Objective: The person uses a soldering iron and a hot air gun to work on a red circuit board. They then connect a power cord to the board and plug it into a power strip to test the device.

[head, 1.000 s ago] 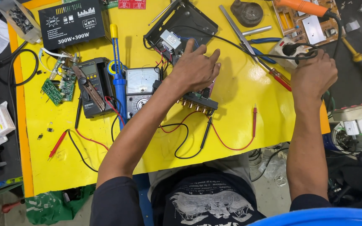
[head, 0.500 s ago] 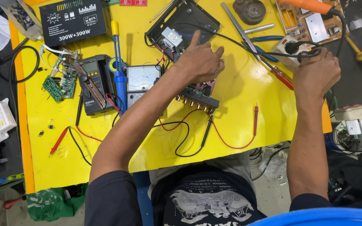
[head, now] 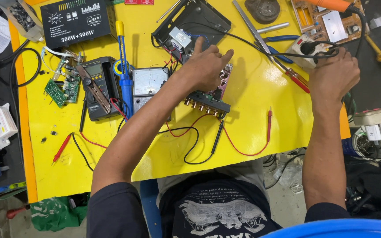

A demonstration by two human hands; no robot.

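Your left hand [head: 206,66] clamps its fingers on the circuit board [head: 210,99] at frame centre; your right hand [head: 334,72] grips the black cable [head: 261,46] (tugging risks toppling the board).

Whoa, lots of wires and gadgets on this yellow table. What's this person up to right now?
A person is working on electronics at a yellow table. The left hand rests on a circuit board with a row of sockets along its front edge. The right hand is at the table's right edge, on a black cable. Two meters, a blue soldering tool and red and black test leads lie around them.
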